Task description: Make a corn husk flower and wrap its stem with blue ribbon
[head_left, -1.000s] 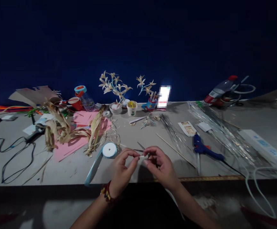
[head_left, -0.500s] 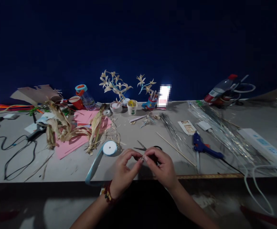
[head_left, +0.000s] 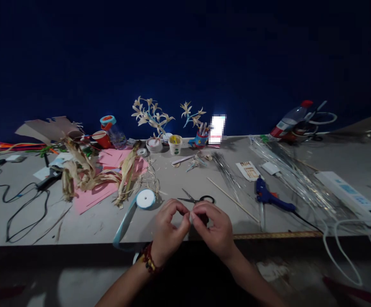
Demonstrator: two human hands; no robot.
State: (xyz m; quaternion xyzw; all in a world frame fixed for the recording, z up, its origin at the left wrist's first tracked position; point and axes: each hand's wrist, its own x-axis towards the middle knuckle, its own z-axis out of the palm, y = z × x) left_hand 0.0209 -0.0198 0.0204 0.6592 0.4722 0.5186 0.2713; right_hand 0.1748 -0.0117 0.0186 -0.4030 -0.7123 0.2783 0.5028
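My left hand [head_left: 172,230] and my right hand [head_left: 213,228] meet at the fingertips above the table's front edge. Both are closed in a pinch, thumb against forefinger; whatever sits between them is too small to make out. Just beyond the fingers lie black-handled scissors [head_left: 200,199] with their blades apart. Left of my left hand rests a white spool [head_left: 146,199] of light blue ribbon [head_left: 124,226], whose loose end hangs over the edge. A thin wooden stick [head_left: 232,198] lies to the right, beyond my right hand.
Dried corn husks [head_left: 91,177] cover pink paper [head_left: 91,198] on the left. Husk flowers [head_left: 153,115] stand at the back by small cups [head_left: 175,146]. On the right are a blue glue gun [head_left: 271,196], thin wires [head_left: 225,168], a power strip [head_left: 345,192] and a bottle [head_left: 289,121].
My fingertips have shifted slightly and the two hands remain together. More of the scissors now shows beyond them. The whole view has moved a little.
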